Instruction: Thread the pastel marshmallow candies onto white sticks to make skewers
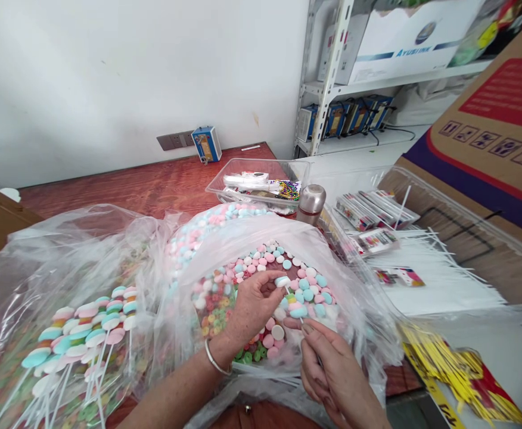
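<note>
My left hand (258,298), with a bracelet at the wrist, pinches a pale blue-and-white marshmallow (282,281) at the top end of a thin white stick. Lower on that stick, yellow-green gummy rings and a blue-pink marshmallow (298,311) are threaded. My right hand (328,360) is closed around the candy skewer's stick just below them; its lower part is hidden by the fingers. Beneath both hands lies an open clear bag of loose pink, white and blue marshmallows (306,285). Red, orange and green gummy rings (220,310) lie at its left side.
Several filled candy skewers (86,333) rest on a plastic bag at left. A steel flask (311,202) and a clear tub (225,179) stand behind. White sticks (440,280) fill a bin at right, near yellow twist ties (449,363) and a large carton (488,131).
</note>
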{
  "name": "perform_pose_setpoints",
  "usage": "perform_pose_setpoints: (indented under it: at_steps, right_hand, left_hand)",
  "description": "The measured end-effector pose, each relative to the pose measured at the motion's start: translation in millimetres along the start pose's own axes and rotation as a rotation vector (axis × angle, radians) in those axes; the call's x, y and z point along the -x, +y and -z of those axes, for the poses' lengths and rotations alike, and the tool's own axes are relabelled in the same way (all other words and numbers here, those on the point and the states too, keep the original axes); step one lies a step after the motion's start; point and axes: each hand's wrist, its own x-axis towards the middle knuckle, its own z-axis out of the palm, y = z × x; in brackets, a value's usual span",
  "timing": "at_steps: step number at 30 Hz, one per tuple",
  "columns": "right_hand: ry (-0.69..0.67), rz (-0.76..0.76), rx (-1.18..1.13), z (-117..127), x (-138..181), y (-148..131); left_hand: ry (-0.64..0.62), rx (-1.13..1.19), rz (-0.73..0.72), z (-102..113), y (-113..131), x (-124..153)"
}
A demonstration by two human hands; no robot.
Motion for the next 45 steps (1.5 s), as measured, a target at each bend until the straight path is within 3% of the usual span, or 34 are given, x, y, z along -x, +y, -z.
perform_pose_setpoints:
  at_steps: [12, 16, 20, 24, 28, 32, 38, 42, 45]
  right_hand:
    - [0.014, 0.066, 0.151, -2, -12, 0]
    - [0.018, 0.124, 0.327, 0, -24, 9]
    - [0.075, 0.321, 0.63, 7, -37, 13]
    - [0.163, 0.452, 0.823, 13, -42, 13]
    - [0.149, 0.507, 0.959, 13, -34, 19]
    - [0.078, 0.559, 1.054, 14, -22, 31]
    - [0.124, 0.566, 1.002, 12, -21, 39]
    - [0.114, 0.457, 0.915, 8, -26, 25]
    - [0.161, 0.388, 0.942, 16, -27, 14]
  left_hand:
    - [-0.023, -0.058, -0.085, 3, -8, 2]
    - [-0.048, -0.1, -0.106, 1, -16, 9]
    - [-0.026, -0.14, -0.153, 4, -24, 19]
    - [-0.058, 0.234, -0.086, 5, -24, 29]
    - [0.032, 0.632, 0.118, -5, -14, 30]
    - [-0.081, 0.627, 0.24, -19, -13, 34]
    - [-0.07, 0.552, 0.188, -31, -20, 46]
    - [-0.123, 0.606, 0.176, -12, -17, 29]
    - [-0.027, 0.319, 0.085, 23, -21, 10]
